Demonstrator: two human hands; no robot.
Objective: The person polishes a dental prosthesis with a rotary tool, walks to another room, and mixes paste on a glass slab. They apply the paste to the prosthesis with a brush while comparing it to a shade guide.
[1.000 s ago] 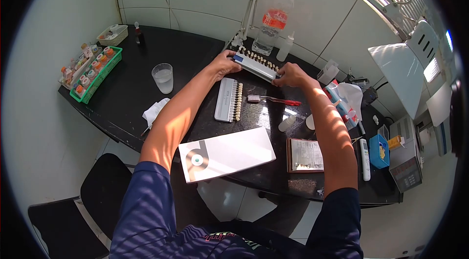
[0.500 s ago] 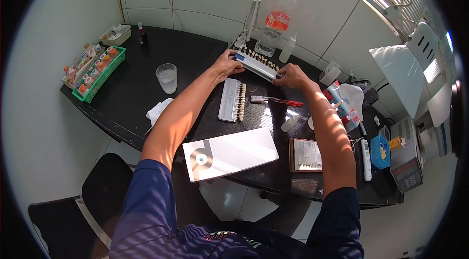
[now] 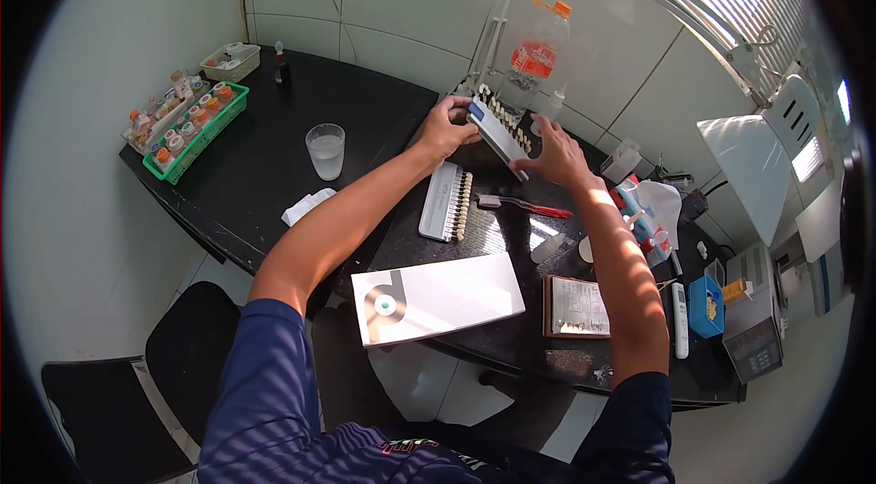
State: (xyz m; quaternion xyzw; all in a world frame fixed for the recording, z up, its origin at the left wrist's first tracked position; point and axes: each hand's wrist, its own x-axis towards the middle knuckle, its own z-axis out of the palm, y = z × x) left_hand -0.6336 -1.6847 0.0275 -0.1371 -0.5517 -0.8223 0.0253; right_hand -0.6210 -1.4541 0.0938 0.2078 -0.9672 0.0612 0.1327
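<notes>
My left hand point(image 3: 445, 130) is closed around the upper left end of a tooth shade guide point(image 3: 498, 137), a silver-grey holder with a blue end and a row of tooth-coloured tabs, held tilted above the table. At its lower right end is my right hand point(image 3: 558, 156), the thumb at the holder's edge and the other fingers stretched apart beyond the tabs. A second shade guide point(image 3: 442, 201) lies just below my left hand. To its right rests a toothbrush point(image 3: 525, 205) with a red handle.
A white box point(image 3: 447, 300) lies at the table's front edge. Behind my hands stands a large plastic bottle point(image 3: 532, 60). A glass point(image 3: 326, 152) and a green basket point(image 3: 196, 133) of small jars stand left. A small bottle point(image 3: 548, 248) and brown-framed case point(image 3: 578, 307) are right.
The held shade guide has turned steeper, its right end dropping. My right hand's fingers have spread from their grip on that end. The whole view has shifted slightly.
</notes>
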